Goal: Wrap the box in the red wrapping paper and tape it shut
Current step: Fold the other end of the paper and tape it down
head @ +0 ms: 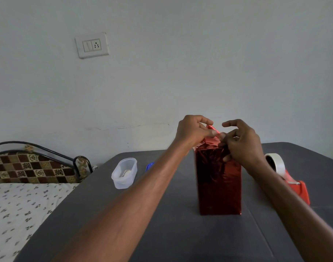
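A tall box (218,182) stands upright on the dark grey table (162,233), its sides covered in shiny red wrapping paper. Loose red paper (212,129) sticks up at the box's top end. My left hand (194,129) pinches that paper flap at the top from the left. My right hand (241,144) has curled fingers on the paper at the top right edge, pinching the fold. A red tape dispenser (294,186) with a white tape roll (277,162) sits just right of the box, partly behind my right forearm.
A clear plastic tub (125,173) with something small inside stands left of the box. A blue object (149,166) peeks out behind my left forearm. A bed (20,205) with a patterned sheet lies past the table's left edge. A wall rises behind.
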The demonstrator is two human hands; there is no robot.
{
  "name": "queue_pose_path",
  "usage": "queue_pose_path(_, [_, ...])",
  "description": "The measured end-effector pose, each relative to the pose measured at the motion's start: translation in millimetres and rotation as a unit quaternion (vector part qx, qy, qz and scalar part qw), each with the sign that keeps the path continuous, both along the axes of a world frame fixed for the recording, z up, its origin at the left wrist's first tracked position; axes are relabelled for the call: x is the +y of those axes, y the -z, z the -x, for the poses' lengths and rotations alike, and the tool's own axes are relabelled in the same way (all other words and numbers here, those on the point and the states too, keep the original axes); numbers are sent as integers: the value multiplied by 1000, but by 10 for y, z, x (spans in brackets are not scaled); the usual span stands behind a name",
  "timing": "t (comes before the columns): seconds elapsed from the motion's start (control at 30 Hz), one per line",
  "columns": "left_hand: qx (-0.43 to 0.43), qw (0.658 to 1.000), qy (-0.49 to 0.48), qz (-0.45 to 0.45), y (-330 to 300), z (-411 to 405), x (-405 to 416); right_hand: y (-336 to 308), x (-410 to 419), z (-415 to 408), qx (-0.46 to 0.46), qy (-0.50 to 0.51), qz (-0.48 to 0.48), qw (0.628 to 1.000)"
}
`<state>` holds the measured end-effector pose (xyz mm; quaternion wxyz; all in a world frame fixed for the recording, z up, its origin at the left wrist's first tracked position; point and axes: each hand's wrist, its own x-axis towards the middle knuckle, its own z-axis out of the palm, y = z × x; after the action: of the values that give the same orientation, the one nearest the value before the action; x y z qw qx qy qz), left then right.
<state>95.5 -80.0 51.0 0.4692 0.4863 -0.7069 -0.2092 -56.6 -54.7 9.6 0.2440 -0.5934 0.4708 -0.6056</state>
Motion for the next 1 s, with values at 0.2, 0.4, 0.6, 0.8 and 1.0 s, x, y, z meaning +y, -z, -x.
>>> queue_pose_path(0.2, [2,999,-53,1,-74,-165,-71,64,-15,9,6,2,-6,1000])
queue_pose_path(0.4, [-26,998,-62,-17,27,-165,-131,55,27,-35,56,18,-6,998])
queue_pose_path(0.6, [-59,995,-86,-8,168,-151,-192,67,13,-45,88,35,-5,995])
queue_pose_path(0.8, [-14,995,-90,-37,258,-157,-221,85,-13,-47,100,44,-2,994])
queue_pose_path(1.0, [89,986,-54,-128,289,-231,-225,97,29,-62,113,41,9,993])
